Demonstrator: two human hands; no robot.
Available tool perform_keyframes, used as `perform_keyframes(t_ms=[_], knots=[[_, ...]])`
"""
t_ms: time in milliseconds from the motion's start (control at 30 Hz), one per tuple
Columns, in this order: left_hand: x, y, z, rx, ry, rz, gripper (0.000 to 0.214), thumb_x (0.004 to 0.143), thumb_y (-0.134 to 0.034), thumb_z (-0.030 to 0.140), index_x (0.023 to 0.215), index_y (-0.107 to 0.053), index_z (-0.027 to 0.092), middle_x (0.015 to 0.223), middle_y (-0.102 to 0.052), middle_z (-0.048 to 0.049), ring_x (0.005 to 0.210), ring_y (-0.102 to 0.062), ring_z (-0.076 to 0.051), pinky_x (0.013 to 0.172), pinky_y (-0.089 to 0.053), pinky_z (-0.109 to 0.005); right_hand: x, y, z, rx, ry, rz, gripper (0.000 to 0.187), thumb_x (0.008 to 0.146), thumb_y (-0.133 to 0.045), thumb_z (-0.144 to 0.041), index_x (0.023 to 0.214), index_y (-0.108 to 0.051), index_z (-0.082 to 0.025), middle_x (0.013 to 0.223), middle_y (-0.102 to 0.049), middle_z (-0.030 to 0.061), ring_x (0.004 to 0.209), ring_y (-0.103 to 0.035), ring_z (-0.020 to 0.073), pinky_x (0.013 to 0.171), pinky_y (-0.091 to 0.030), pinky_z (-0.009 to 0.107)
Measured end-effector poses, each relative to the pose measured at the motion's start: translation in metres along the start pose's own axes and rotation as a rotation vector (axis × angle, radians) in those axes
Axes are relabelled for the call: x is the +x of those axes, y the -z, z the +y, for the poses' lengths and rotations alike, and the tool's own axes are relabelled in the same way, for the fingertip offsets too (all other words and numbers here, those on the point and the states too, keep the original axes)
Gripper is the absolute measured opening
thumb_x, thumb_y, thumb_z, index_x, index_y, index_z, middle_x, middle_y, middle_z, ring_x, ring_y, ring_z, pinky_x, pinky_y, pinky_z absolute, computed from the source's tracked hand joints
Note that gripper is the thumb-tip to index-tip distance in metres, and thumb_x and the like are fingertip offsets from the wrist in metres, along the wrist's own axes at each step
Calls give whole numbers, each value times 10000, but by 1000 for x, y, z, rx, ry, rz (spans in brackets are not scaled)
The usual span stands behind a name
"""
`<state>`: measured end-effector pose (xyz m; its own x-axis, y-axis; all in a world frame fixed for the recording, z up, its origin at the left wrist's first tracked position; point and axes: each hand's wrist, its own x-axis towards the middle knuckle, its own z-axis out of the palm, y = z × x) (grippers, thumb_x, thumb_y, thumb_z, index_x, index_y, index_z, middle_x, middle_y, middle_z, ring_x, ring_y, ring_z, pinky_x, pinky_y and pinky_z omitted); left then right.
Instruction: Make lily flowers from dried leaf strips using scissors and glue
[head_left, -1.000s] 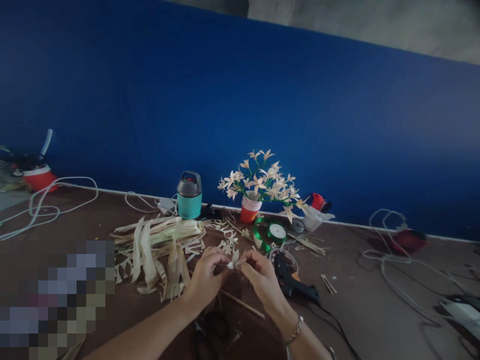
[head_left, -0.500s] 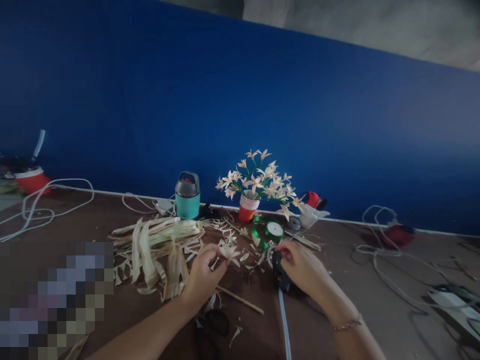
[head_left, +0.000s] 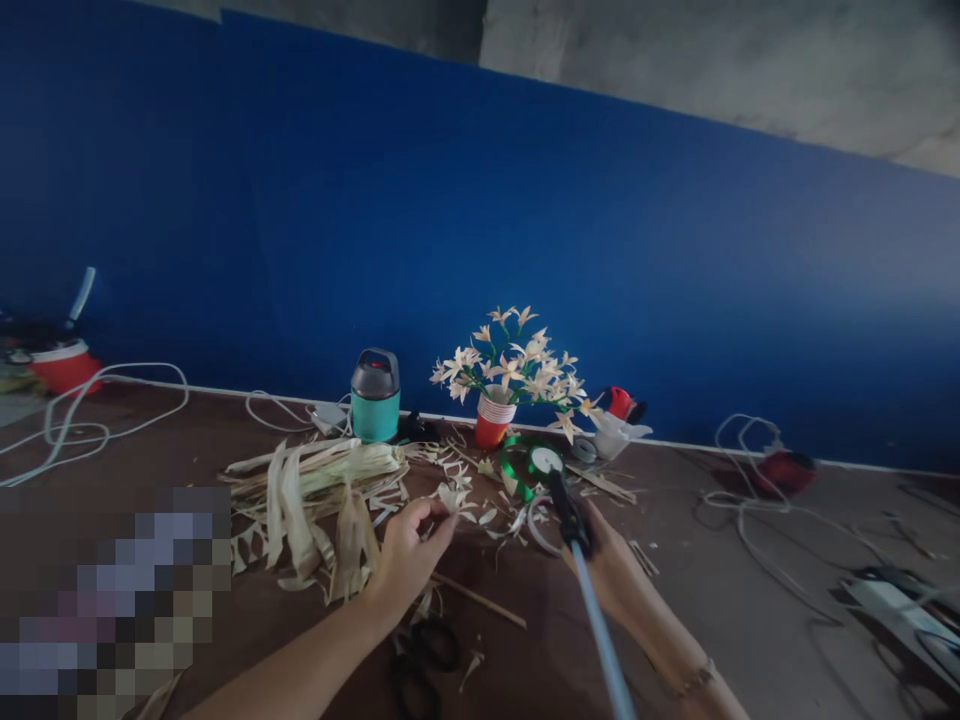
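The left forearm slants inward to the left hand, thumb and fingertips pinching. The right hand (its fingers mostly hidden) curls in a grip; the right forearm slopes up from lower right.

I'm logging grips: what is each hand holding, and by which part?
The left hand pinches a flower by its near end. The right hand holds the glue gun; exactly where is hidden.

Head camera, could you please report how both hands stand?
Left hand pinching flower. Right hand gripping glue gun. Scissors lying nearby, untouched.
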<state>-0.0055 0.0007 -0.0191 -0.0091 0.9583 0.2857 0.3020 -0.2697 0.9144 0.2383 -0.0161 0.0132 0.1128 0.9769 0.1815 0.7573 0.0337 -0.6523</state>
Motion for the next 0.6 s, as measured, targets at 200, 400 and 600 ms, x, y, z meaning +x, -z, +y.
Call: perform_keyframes(t_ms=[200, 400, 600], knots=[[-1, 0, 2, 31, -38, -38, 150, 751, -550, 276, 653, -583, 167, 590, -567, 19, 578, -511, -131, 542, -381, -214, -8, -37, -62, 665, -144, -22, 264, 621, -693, -400, 749, -634, -176, 596, -586, -13, 563, -525, 155, 543, -408, 258], [-1, -1, 3, -4, -57, -91, 131, 747, -533, 248, 664, -582, 160, 647, -601, -5, 603, -523, -136, 564, -395, -223, -14, -65, -81, 885, -285, -103, 167, 603, -678, -309, 703, -630, -185, 601, -604, -10, 618, -550, 179, 601, -455, 288], [-3, -5, 4, -50, 7, -163, 53, 686, -593, 207, 690, -611, 157, 615, -596, 17, 573, -521, -123, 533, -385, -204, -13, -66, -80, 865, -258, 7, 148, 546, -588, -166, 692, -602, -186, 629, -590, -12, 609, -521, 163, 584, -440, 262]])
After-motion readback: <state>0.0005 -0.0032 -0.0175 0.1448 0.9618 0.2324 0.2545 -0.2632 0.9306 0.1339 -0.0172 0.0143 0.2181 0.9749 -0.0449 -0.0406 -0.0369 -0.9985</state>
